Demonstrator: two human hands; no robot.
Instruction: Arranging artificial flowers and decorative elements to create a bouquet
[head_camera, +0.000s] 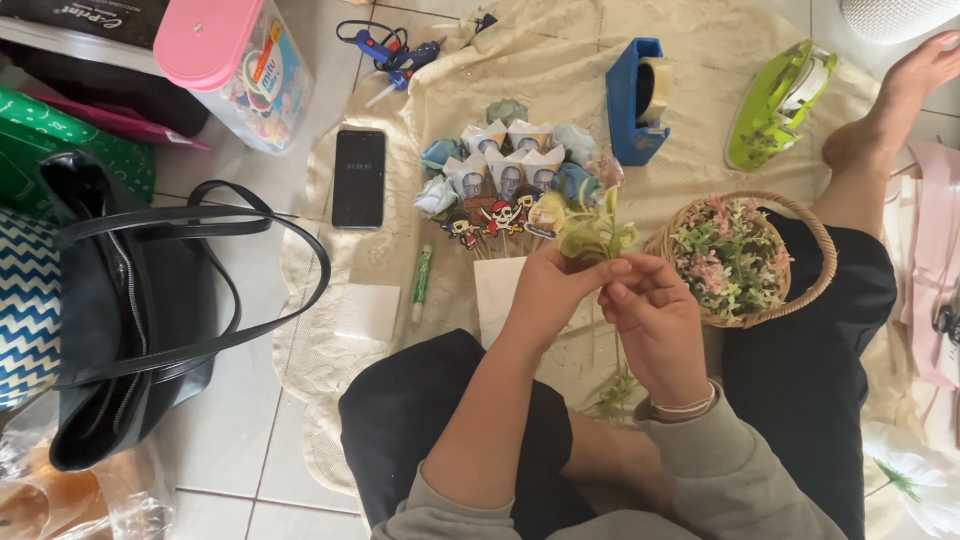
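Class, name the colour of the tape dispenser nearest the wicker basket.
Lime green tape dispenser, clearest in the head view.

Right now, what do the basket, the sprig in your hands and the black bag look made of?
Basket: woven wicker or rattan, matte tan, weave visible on the rim.
Sprig, held by left hand and right hand: likely artificial plastic foliage, pale and stiff-looking.
Bag: smooth black leather or faux leather with a slight sheen; I cannot tell which.
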